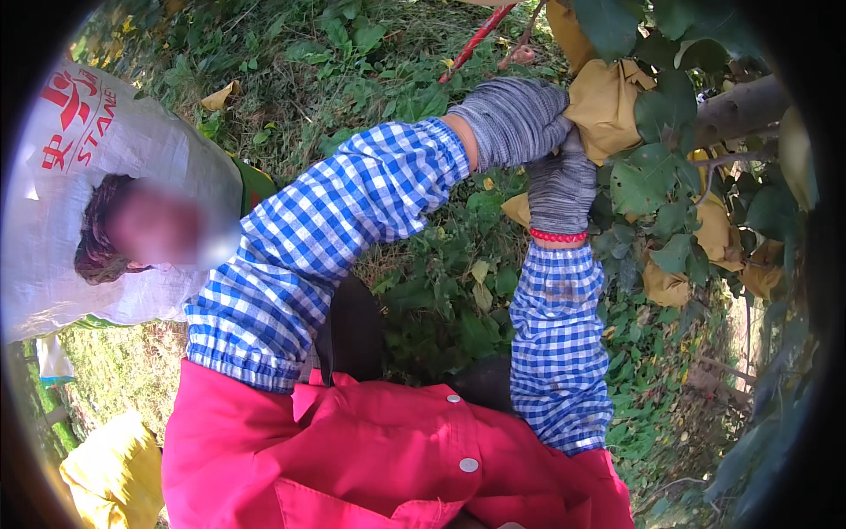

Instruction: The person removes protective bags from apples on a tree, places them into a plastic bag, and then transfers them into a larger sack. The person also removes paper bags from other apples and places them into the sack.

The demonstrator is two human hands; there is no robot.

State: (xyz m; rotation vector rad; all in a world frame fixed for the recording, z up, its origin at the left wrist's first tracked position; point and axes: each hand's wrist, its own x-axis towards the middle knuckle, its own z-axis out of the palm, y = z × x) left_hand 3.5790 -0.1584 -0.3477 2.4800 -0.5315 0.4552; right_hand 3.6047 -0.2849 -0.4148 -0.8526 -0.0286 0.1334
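Note:
A brown paper fruit bag [605,109] hangs among the leaves at the upper right. My left hand [512,122], in a grey knitted glove, pinches its left edge with the fingers curled in. Just below, my right hand [563,182] reaches up to the bag's lower left side. It wears a similar glove, with a red bead bracelet [558,236] at the wrist. Its fingertips are hidden behind the left hand and the bag, so their grip does not show. Whatever the bag contains is out of sight.
A thick branch [740,109] runs in from the right, with more paper bags [717,231] among its leaves. A large white woven sack [152,139] with red writing and a seemingly printed person stands left. A red pole [476,43] slants above weeds; yellow fabric [115,469] lies lower left.

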